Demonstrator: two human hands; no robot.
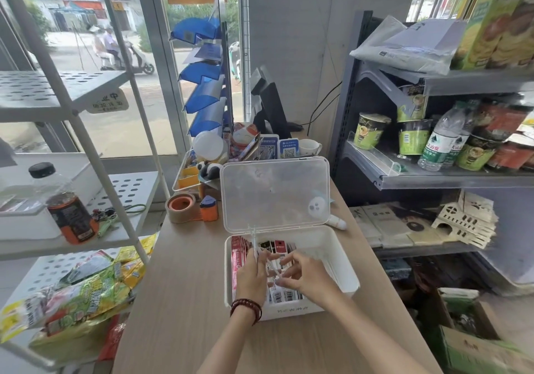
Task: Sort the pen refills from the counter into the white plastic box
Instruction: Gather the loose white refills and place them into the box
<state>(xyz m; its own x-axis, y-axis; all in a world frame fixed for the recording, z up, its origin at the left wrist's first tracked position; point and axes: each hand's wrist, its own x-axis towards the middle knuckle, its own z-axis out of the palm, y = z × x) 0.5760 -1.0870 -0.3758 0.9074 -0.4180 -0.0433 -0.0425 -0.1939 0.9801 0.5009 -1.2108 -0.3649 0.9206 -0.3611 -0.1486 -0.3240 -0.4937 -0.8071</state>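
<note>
Both hands over white plastic box (344, 261) — lid up, near counter's (185, 301) right edge.
Left hand (250, 272) fingers pinch clear thin pen refills (255, 242); right hand (303, 272) pinches another pack — packets w/ barcodes fill box's left half.

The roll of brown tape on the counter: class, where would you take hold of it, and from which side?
Grip the roll of brown tape across its outer rim, coming from above. It lies flat with its orange core facing up, and the orange dispenser crowds its right side, so the top is freest.
</note>
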